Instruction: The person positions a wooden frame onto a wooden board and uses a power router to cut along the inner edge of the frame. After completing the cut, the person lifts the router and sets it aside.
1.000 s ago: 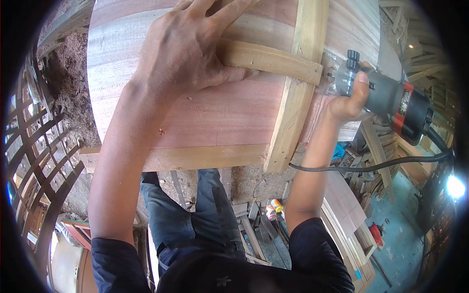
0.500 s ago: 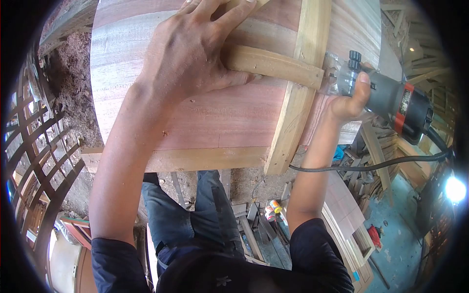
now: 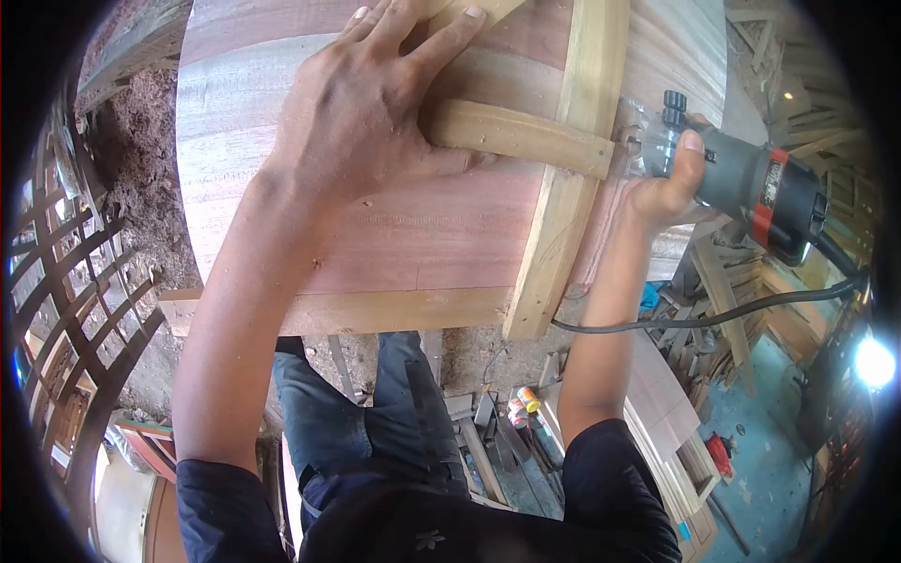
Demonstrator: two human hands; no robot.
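Observation:
My left hand (image 3: 361,113) presses down with spread fingers on a wooden jig above the reddish board (image 3: 422,225). Its thumb lies along the lower edge of the jig's curved strip (image 3: 521,133). A long pale batten (image 3: 554,220) crosses under the strip's right end. To the right of that batten, my right hand (image 3: 671,188) is wrapped round a black and grey power tool (image 3: 741,183) with a red band, its thumb on top. The tool lies tilted, its clear base against the batten side; the cutting end is hidden.
A black cable (image 3: 713,319) runs from the tool and loops under my right forearm. Wood offcuts (image 3: 723,291) and stacked boards (image 3: 657,385) lie at the lower right. A bright lamp (image 3: 875,364) shines at the far right. Woven slats (image 3: 66,272) stand at the left.
The power tool and my right hand have shifted slightly left. The batten and curved strip sit a little further left and lower in view. My left hand keeps its place on the jig.

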